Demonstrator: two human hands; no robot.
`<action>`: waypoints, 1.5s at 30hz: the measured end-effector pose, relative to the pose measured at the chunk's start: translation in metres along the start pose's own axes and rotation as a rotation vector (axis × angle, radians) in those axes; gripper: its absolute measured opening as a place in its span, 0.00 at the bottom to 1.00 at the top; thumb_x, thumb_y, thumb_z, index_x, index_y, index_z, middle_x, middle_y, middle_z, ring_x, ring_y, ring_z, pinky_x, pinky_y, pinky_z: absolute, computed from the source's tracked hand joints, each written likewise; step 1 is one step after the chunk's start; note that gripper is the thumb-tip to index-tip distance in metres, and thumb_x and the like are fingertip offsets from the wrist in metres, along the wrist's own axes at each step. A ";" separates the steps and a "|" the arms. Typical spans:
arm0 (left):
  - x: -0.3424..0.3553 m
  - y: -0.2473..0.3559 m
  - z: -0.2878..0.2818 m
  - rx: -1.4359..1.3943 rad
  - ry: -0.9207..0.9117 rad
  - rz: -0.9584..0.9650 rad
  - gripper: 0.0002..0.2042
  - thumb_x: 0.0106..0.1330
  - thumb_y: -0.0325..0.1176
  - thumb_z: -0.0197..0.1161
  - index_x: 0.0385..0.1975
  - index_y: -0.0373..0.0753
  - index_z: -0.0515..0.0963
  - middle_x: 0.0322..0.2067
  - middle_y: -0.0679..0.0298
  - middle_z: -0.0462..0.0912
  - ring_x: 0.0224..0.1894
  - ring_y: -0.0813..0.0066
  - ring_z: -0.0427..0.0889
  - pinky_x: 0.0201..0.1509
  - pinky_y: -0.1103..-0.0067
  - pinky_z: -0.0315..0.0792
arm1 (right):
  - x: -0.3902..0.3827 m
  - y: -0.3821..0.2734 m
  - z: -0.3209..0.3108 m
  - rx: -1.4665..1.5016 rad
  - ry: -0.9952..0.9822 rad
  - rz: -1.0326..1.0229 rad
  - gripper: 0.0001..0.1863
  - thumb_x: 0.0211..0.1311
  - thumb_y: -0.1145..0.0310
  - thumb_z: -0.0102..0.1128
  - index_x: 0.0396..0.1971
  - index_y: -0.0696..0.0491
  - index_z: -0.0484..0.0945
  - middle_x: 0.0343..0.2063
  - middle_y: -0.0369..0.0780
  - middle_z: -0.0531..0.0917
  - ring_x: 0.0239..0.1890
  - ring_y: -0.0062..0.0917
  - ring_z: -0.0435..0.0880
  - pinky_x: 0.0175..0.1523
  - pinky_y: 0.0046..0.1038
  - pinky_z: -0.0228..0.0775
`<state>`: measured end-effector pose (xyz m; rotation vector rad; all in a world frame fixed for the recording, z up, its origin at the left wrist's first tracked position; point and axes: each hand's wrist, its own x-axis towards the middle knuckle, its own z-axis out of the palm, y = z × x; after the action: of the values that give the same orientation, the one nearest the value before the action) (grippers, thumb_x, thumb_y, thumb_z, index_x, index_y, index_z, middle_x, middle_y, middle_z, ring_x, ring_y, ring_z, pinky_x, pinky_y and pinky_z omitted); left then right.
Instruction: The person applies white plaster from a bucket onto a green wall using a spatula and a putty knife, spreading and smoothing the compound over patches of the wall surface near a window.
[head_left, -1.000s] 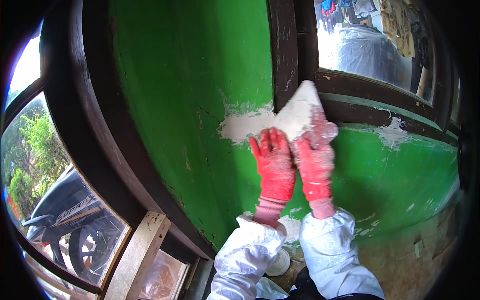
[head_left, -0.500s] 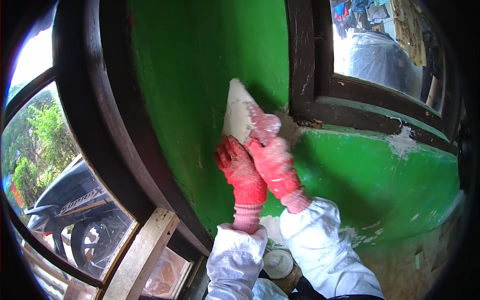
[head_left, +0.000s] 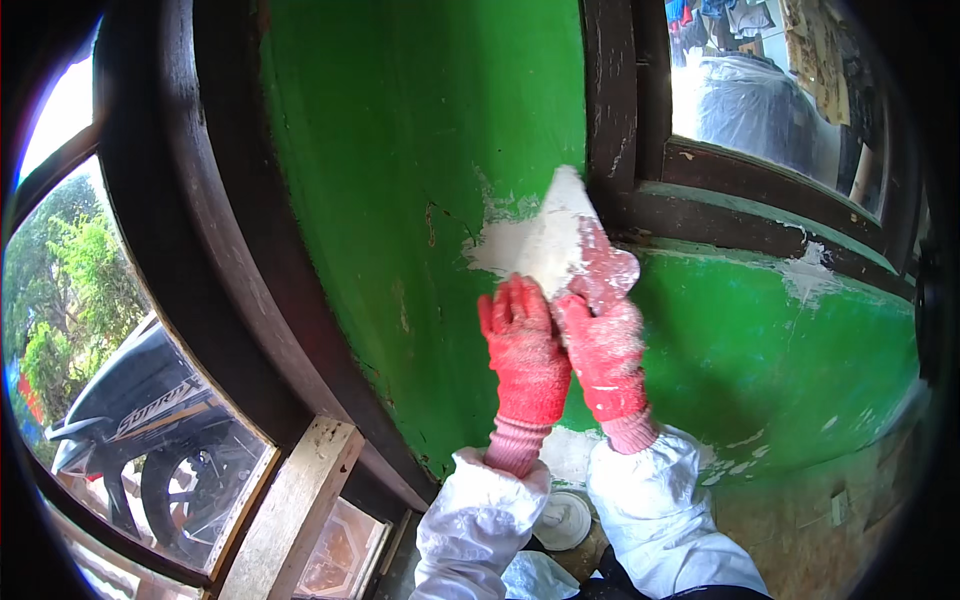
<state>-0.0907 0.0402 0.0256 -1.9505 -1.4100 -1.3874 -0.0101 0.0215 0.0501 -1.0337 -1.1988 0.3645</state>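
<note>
My right hand (head_left: 605, 360), in a red glove, grips a flat putty spreader (head_left: 610, 270). The blade is pinkish-red and largely coated with white filler, held against the green wall (head_left: 420, 120) beside the lower corner of a dark window frame. My left hand (head_left: 527, 355), also red-gloved, has its fingers stretched out with the tips on the lower left of the blade. A rough white filler patch (head_left: 495, 245) shows left of the blade, partly covered by it.
Right, the dark-framed window (head_left: 760, 120) shows hanging clothes and plastic wrapping. Left are glazed dark panels, a motorbike (head_left: 130, 410) behind glass and a pale wooden plank (head_left: 295, 500). A white round container (head_left: 560, 520) sits low between my sleeves, above a floor.
The spreader went up-left off the patch half a second ago; since then it and both hands have moved back right and slightly down, onto the patch by the frame's corner.
</note>
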 end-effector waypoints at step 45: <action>-0.011 0.029 -0.015 -0.303 0.229 -0.218 0.24 0.59 0.27 0.58 0.56 0.32 0.63 0.54 0.45 0.67 0.57 0.56 0.66 0.60 0.70 0.60 | 0.033 0.032 -0.014 -0.140 -0.261 -0.153 0.13 0.51 0.63 0.59 0.32 0.57 0.78 0.27 0.50 0.80 0.31 0.46 0.79 0.34 0.35 0.71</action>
<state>-0.0730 0.0108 0.0294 -1.7733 -1.4018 -1.9553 0.0229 0.0556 0.0440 -1.0277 -1.5466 0.3046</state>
